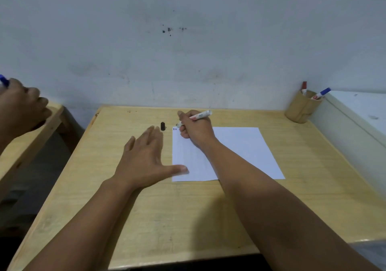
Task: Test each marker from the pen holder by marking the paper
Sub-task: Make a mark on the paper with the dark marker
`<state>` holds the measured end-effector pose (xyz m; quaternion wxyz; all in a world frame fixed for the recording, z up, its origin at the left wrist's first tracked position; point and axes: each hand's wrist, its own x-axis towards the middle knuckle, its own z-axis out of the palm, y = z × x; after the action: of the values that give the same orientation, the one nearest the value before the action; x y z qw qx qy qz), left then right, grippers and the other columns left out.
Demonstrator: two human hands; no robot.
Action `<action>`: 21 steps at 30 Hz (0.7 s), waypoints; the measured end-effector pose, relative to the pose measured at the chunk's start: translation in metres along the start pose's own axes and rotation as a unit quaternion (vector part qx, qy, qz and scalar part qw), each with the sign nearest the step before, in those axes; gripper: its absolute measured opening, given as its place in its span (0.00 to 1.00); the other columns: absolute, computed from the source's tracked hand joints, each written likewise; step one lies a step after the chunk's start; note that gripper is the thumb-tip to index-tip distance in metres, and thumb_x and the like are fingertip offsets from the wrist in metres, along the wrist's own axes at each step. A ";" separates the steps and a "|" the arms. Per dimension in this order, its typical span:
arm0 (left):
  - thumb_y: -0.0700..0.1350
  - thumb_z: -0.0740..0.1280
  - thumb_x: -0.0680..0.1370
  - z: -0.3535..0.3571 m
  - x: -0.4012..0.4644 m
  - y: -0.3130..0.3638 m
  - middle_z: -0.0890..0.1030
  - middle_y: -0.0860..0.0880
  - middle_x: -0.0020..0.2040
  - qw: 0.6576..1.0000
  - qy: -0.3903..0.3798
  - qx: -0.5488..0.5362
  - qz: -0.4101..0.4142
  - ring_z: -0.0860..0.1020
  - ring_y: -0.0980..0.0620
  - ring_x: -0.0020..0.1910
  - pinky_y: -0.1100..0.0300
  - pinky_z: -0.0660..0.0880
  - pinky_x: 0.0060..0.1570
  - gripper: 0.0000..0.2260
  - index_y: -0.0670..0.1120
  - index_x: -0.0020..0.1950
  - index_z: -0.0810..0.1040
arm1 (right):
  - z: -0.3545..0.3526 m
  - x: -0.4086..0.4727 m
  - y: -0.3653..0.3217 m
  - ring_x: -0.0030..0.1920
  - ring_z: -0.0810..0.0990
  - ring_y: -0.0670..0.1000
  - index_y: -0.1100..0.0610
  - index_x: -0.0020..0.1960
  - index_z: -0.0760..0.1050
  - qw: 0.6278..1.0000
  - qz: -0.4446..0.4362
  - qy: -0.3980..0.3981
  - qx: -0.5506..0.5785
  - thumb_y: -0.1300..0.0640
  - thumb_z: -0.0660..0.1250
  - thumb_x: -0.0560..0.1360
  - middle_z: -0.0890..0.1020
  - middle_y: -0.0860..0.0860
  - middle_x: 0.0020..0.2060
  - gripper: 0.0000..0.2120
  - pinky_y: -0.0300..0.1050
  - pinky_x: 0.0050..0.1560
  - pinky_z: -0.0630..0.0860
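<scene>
A white sheet of paper lies on the wooden desk. My right hand grips an uncapped white marker, its tip just above the sheet's top left corner, where small red and blue marks show. The marker's black cap lies on the desk just left of the paper. My left hand rests flat and open, thumb on the paper's left edge. A tan pen holder at the far right corner holds a red-capped marker and a blue-capped marker.
Another person's hand with a blue pen is over a second wooden desk at the far left. A white ledge borders the desk on the right. The wall stands right behind the desk.
</scene>
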<state>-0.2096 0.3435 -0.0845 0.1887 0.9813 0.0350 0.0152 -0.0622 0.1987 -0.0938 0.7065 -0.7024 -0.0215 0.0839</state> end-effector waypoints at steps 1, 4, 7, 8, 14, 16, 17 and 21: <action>0.83 0.55 0.65 -0.004 0.004 0.001 0.53 0.49 0.85 0.999 0.019 -0.040 -0.022 0.52 0.51 0.84 0.42 0.52 0.80 0.57 0.51 0.85 0.48 | 0.000 0.000 -0.005 0.26 0.76 0.50 0.58 0.39 0.75 1.000 0.014 -0.020 0.018 0.52 0.77 0.80 0.80 0.56 0.29 0.16 0.41 0.28 0.71; 0.73 0.57 0.72 -0.011 0.030 0.004 0.64 0.49 0.79 0.988 0.098 -0.109 -0.057 0.71 0.47 0.74 0.41 0.70 0.69 0.43 0.57 0.84 0.53 | -0.001 -0.004 -0.023 0.27 0.72 0.51 0.57 0.42 0.76 0.998 0.024 -0.062 0.007 0.47 0.78 0.78 0.79 0.55 0.29 0.17 0.40 0.28 0.67; 0.59 0.64 0.80 -0.014 0.058 0.005 0.73 0.50 0.72 0.988 0.120 -0.086 -0.041 0.79 0.46 0.64 0.45 0.78 0.58 0.27 0.57 0.79 0.66 | -0.003 -0.012 -0.039 0.28 0.69 0.52 0.60 0.43 0.78 0.998 -0.042 -0.035 -0.040 0.47 0.79 0.77 0.77 0.47 0.25 0.18 0.38 0.28 0.67; 0.57 0.65 0.81 -0.014 0.065 0.006 0.75 0.50 0.69 0.989 0.119 -0.072 -0.041 0.80 0.46 0.61 0.47 0.78 0.56 0.23 0.56 0.77 0.71 | -0.006 -0.014 -0.043 0.28 0.69 0.52 0.61 0.43 0.78 0.997 -0.061 -0.029 -0.041 0.50 0.79 0.77 0.77 0.45 0.24 0.17 0.37 0.28 0.68; 0.44 0.70 0.80 -0.008 0.080 0.007 0.86 0.49 0.54 0.981 0.123 -0.122 -0.091 0.82 0.45 0.55 0.55 0.76 0.51 0.08 0.49 0.56 0.87 | -0.026 -0.030 -0.065 0.45 0.89 0.52 0.57 0.72 0.78 0.985 -0.068 -0.139 -0.074 0.64 0.65 0.86 0.88 0.54 0.52 0.16 0.55 0.50 0.86; 0.40 0.72 0.78 -0.017 0.080 0.011 0.88 0.48 0.47 0.946 0.150 -0.261 -0.124 0.84 0.48 0.49 0.59 0.78 0.48 0.08 0.47 0.56 0.86 | -0.033 -0.037 -0.072 0.49 0.89 0.56 0.56 0.74 0.78 0.989 -0.040 -0.138 -0.044 0.65 0.58 0.88 0.87 0.56 0.55 0.18 0.61 0.57 0.85; 0.38 0.72 0.78 -0.024 0.078 0.015 0.87 0.49 0.44 0.917 0.154 -0.339 -0.141 0.84 0.50 0.45 0.62 0.79 0.44 0.07 0.45 0.55 0.85 | -0.037 -0.039 -0.075 0.50 0.89 0.58 0.56 0.73 0.79 0.990 -0.027 -0.139 -0.020 0.64 0.57 0.88 0.87 0.58 0.56 0.19 0.62 0.57 0.85; 0.36 0.72 0.79 -0.051 0.071 0.029 0.86 0.46 0.41 0.832 0.147 -0.517 -0.135 0.84 0.47 0.46 0.53 0.82 0.52 0.04 0.40 0.52 0.85 | -0.048 -0.053 -0.078 0.39 0.86 0.56 0.56 0.69 0.81 0.987 -0.042 -0.152 -0.013 0.64 0.61 0.87 0.83 0.59 0.52 0.15 0.51 0.43 0.89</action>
<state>-0.1390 0.3406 -0.0253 0.6615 0.7121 0.1819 0.1494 -0.1000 0.1434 -0.0125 0.6884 -0.6892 -0.1592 0.1603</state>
